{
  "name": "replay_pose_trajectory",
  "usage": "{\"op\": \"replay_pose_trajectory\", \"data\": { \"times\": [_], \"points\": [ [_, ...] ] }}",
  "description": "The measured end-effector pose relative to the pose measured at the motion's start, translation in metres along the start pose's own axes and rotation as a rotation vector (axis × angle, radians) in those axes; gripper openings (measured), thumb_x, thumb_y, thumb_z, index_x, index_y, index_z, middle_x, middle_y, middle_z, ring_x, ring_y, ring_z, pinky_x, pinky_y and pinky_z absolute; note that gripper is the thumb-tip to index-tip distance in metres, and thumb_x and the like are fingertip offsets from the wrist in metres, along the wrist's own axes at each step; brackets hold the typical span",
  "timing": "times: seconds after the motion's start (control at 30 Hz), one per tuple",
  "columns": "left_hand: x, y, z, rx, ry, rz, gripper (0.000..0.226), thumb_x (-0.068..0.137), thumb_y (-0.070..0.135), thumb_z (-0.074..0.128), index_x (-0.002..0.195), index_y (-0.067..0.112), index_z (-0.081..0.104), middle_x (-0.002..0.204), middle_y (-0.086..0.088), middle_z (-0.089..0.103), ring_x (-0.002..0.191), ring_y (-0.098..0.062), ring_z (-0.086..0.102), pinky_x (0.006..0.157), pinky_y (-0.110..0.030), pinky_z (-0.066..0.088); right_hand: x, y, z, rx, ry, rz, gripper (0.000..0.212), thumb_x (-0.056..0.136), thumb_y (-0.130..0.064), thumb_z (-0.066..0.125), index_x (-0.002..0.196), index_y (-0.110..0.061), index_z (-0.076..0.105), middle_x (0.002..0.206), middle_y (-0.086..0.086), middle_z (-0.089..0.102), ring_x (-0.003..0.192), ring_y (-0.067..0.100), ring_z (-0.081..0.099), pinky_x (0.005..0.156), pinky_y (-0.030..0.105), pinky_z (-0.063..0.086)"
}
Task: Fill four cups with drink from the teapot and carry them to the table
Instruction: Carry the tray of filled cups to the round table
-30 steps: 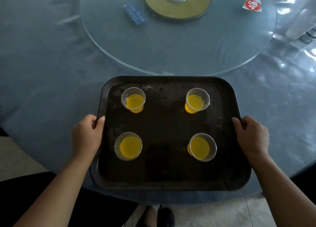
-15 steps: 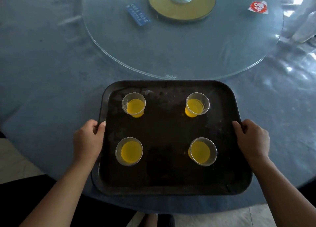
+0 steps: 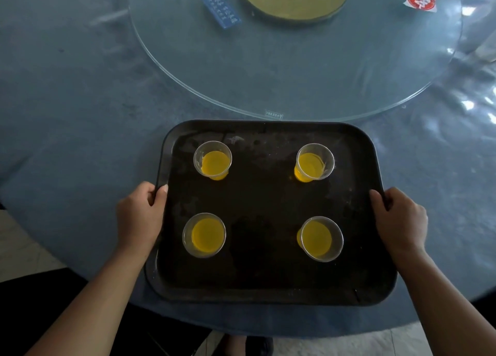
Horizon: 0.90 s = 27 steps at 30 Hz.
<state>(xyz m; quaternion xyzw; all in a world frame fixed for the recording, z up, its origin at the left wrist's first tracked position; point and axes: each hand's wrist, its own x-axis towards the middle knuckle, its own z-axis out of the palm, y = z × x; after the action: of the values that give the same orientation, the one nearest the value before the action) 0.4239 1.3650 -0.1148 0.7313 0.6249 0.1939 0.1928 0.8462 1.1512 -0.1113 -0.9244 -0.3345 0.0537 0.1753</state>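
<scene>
A black tray (image 3: 268,288) lies on the round table (image 3: 67,114) near its front edge. Several clear plastic cups of yellow drink stand upright on it: far left cup (image 3: 212,160), far right cup (image 3: 314,162), near left cup (image 3: 204,235), near right cup (image 3: 320,239). My left hand (image 3: 139,216) grips the tray's left rim, thumb on top. My right hand (image 3: 400,218) grips the right rim the same way. No teapot is in view.
A glass turntable (image 3: 268,73) with a gold hub (image 3: 294,0) fills the table's middle, just beyond the tray. A blue card (image 3: 221,9) and a red-and-white packet (image 3: 420,0) lie on it. The table's front edge and pale floor (image 3: 24,251) show below.
The tray with the cups has shifted slightly further onto the table, toward the turntable. Both hands keep their hold on the rims.
</scene>
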Motion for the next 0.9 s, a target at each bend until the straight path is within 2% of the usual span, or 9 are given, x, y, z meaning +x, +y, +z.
{"op": "replay_pose_trajectory", "data": {
  "times": [0.1,0.3,0.4,0.5,0.7,0.9],
  "points": [
    [0.0,0.0,0.001,0.003,0.004,0.003,0.035,0.102,0.023,0.064,0.072,0.008,0.053,0.056,-0.005,0.052,0.049,-0.021,0.046,0.046,-0.027,0.031,-0.002,0.002,0.001,-0.016,0.007,0.009,0.039,0.097,-0.038,0.058,0.066,-0.014,0.053,0.053,-0.002,0.05,0.048,0.011,0.045,0.051,0.025,0.029],
    [0.0,0.001,0.002,0.011,0.008,0.015,0.036,0.102,0.025,0.064,0.072,0.007,0.055,0.055,-0.006,0.053,0.048,-0.024,0.048,0.047,-0.032,0.033,-0.005,0.0,0.002,-0.036,0.027,0.011,0.039,0.096,-0.037,0.058,0.064,-0.016,0.05,0.051,-0.003,0.048,0.045,0.01,0.044,0.051,0.018,0.025],
    [0.0,0.0,0.002,0.016,0.013,0.024,0.036,0.102,0.025,0.063,0.072,0.008,0.054,0.055,-0.003,0.051,0.048,-0.02,0.046,0.046,-0.029,0.032,-0.005,0.002,0.002,-0.032,0.012,0.012,0.04,0.097,-0.039,0.056,0.066,-0.015,0.051,0.052,0.0,0.05,0.046,0.015,0.047,0.051,0.024,0.032],
    [0.0,-0.002,0.004,0.029,0.013,0.019,0.036,0.103,0.026,0.062,0.073,0.008,0.054,0.056,-0.004,0.051,0.049,-0.025,0.048,0.047,-0.032,0.033,-0.005,0.0,0.002,-0.029,0.001,0.017,0.04,0.097,-0.04,0.055,0.066,-0.016,0.05,0.054,0.001,0.052,0.047,0.017,0.05,0.055,0.03,0.039],
    [-0.002,-0.001,0.004,0.047,0.02,0.028,0.036,0.102,0.025,0.063,0.071,0.014,0.049,0.053,0.005,0.043,0.047,-0.008,0.04,0.045,-0.024,0.026,-0.008,0.001,0.003,-0.028,0.015,0.028,0.041,0.097,-0.039,0.056,0.064,-0.016,0.048,0.052,0.001,0.05,0.046,0.017,0.047,0.054,0.029,0.036],
    [-0.006,-0.005,0.005,0.04,0.004,0.01,0.036,0.103,0.027,0.061,0.073,0.009,0.053,0.055,-0.006,0.052,0.049,-0.027,0.048,0.048,-0.034,0.035,-0.013,0.006,0.003,-0.042,0.02,0.014,0.041,0.096,-0.04,0.056,0.062,-0.019,0.045,0.05,-0.002,0.048,0.044,0.015,0.046,0.05,0.024,0.032]
  ]
}}
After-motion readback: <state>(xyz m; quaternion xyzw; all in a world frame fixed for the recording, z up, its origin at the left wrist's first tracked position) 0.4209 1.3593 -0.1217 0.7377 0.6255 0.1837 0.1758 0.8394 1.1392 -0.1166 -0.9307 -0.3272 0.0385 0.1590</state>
